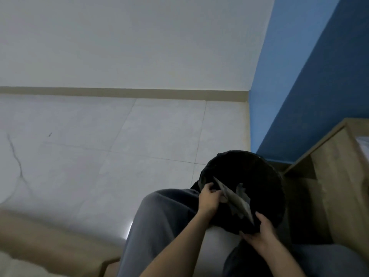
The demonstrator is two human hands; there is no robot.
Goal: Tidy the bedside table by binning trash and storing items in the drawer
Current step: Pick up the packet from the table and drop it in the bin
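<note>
The head camera is looking forward and down from above the person's grey trouser leg. It is facing the white wall and floor, the blue wall lying at 2 o'clock. The left hand, right hand, flat grey sheet and black bin are sitting close at 5 o'clock.

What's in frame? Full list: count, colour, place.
bin: 1, black, lower right, between knee and table
sheet: 1, grey, flat, over the bin's mouth
bedside table: 1, light wood, right edge
floor: white tiles, left and centre
white wall: 1, top
blue wall: 1, upper right
skirting: 1, beige, foot of white wall
trousers: grey, bottom centre
left hand: 1, grips sheet's far end
right hand: 1, holds sheet's near end
</note>
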